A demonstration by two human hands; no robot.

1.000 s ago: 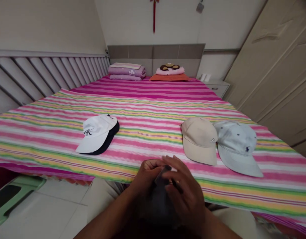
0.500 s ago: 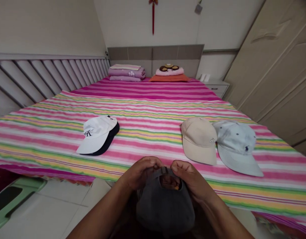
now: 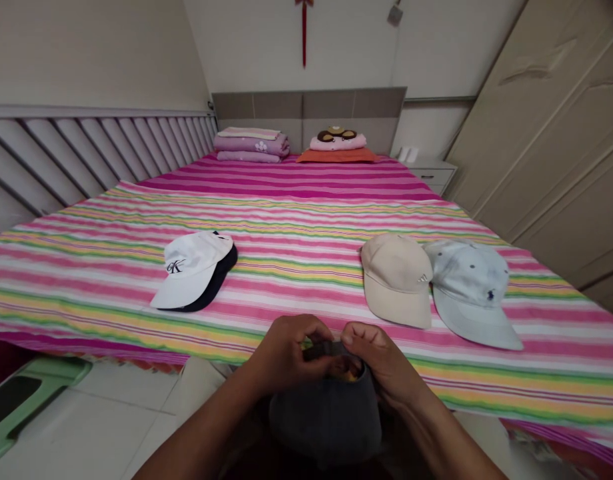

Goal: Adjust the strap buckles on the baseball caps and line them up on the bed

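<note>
A dark grey cap hangs at the bottom centre, its back opening and strap facing up. My left hand pinches the strap at the left of the opening, thumb and fingers curled round it. At the right end of the strap, my right hand grips the cap's edge between thumb and fingers. On the bed, a white cap with black letters lies over a navy cap at the left. To the right, a beige cap rests beside a pale blue-grey cap.
The striped bed sheet spreads beyond my hands. Folded purple bedding and a pink and orange pile sit by the headboard. A green stool stands at the lower left, a wardrobe at the right.
My left hand has shifted over the strap, its fingers and thumb now reaching across the opening's left side. The right hand keeps its grip, and the view has moved slightly.
</note>
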